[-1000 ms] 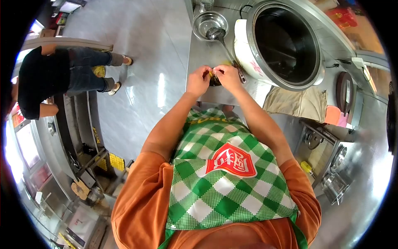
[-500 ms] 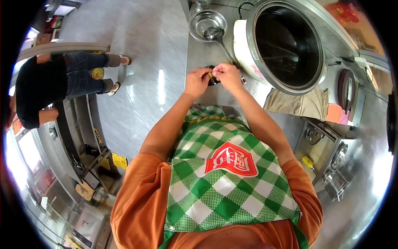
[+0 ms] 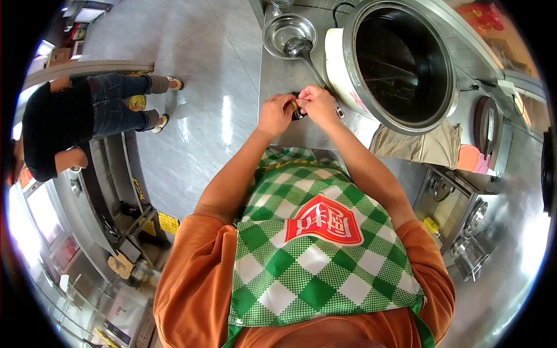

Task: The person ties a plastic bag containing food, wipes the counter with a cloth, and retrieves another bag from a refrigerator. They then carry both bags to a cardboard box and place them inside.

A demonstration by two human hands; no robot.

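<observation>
Both of my hands meet over the steel counter [image 3: 301, 136], fingertips pinched close together. Between them is a small yellowish-brown piece [image 3: 296, 106], too small to name. My left hand [image 3: 275, 114] is closed on one side of it, and my right hand [image 3: 316, 105] pinches from the other side. Something dark and shiny [image 3: 297, 115] lies under the fingers, mostly hidden. Just beyond my right hand, a ladle [image 3: 299, 49] rests with its bowl in a steel basin [image 3: 288, 23] and its handle end on the counter.
A large round cooker [image 3: 348, 64] with dark liquid in its pot stands to the right of my hands. Beside it lies a folded tan cloth [image 3: 415, 145]. At the left, a person in a black shirt [image 3: 58, 124] stands by another counter. Pots sit on a lower shelf at right.
My hands stay in almost the same place, with small finger movements around the little piece. The person at left has shifted an arm slightly.
</observation>
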